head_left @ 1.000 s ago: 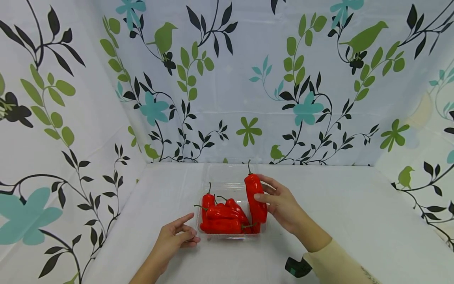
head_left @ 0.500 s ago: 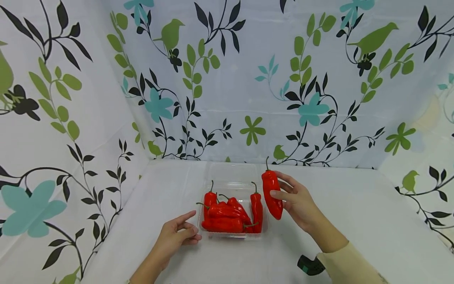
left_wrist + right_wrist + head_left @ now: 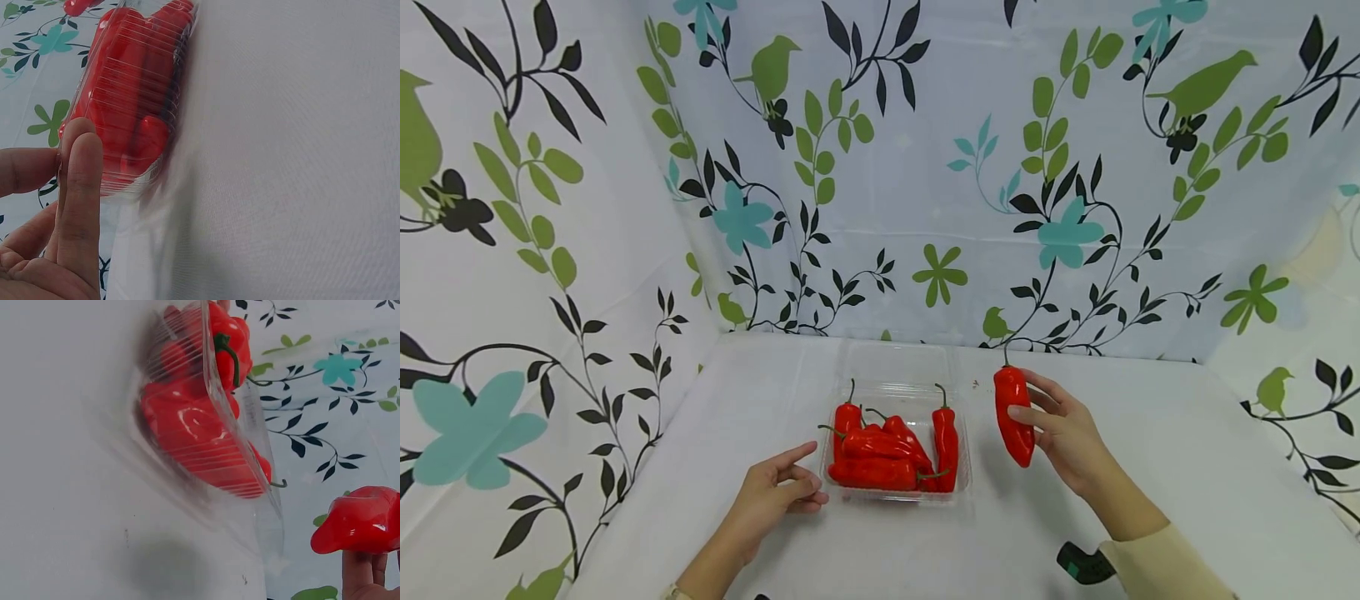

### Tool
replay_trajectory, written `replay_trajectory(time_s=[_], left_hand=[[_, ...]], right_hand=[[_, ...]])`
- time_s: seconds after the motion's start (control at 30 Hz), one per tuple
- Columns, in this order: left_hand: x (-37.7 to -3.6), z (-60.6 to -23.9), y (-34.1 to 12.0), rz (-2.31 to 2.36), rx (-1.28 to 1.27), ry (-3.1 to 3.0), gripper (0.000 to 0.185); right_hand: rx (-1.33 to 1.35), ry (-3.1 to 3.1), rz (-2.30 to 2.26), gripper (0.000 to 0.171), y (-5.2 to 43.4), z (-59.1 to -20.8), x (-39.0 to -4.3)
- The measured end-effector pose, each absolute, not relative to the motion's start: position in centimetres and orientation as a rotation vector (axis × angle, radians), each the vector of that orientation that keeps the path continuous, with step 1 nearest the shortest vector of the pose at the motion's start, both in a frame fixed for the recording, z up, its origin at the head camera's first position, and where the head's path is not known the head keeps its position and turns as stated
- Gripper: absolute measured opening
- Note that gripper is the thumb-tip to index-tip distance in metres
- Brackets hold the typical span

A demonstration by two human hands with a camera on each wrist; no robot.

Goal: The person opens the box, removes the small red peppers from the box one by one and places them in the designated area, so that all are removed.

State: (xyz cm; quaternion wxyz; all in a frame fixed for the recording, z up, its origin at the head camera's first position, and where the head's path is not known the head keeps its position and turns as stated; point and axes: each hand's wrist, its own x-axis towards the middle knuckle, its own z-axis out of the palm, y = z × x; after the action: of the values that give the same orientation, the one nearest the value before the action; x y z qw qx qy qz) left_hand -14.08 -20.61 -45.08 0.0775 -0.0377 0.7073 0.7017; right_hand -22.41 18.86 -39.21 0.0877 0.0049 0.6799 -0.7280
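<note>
My right hand (image 3: 1063,429) pinches a long red pepper (image 3: 1014,417) between thumb and fingers, its stem pointing up, to the right of a clear plastic container (image 3: 964,454). The same held pepper (image 3: 359,520) shows at the lower right of the right wrist view. Inside the container lie several red peppers (image 3: 874,473), some across it and others upright along its sides. My left hand (image 3: 775,492) is beside the container's left side, fingers loosely extended and holding nothing. In the left wrist view its fingers (image 3: 84,181) are by the container's wall (image 3: 134,94); touching or apart, I cannot tell.
The container's clear lid (image 3: 895,362) lies folded back behind it on the white tabletop (image 3: 1150,442). A patterned cloth (image 3: 865,183) with leaves and birds hangs behind and at the sides. A small dark device (image 3: 1084,563) sits by the right sleeve.
My right hand has lifted the pepper out over the container's right edge and carried it to the right. The left hand stays beside the container. The view has shifted slightly.
</note>
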Motion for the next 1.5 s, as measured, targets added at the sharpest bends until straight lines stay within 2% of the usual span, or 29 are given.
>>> replay_trajectory(time_s=[0.87, 1.5], left_hand=[[-14.0, -45.0, -20.5, 2.101, -0.115, 2.113, 0.059], [-14.0, -45.0, -20.5, 2.095, -0.124, 2.106, 0.059]], right_hand=[[0.281, 2.287, -1.938, 0.086, 25.5, -43.5, -23.7], [0.379, 2.478, -1.733, 0.083, 27.1, -45.3, -24.2]])
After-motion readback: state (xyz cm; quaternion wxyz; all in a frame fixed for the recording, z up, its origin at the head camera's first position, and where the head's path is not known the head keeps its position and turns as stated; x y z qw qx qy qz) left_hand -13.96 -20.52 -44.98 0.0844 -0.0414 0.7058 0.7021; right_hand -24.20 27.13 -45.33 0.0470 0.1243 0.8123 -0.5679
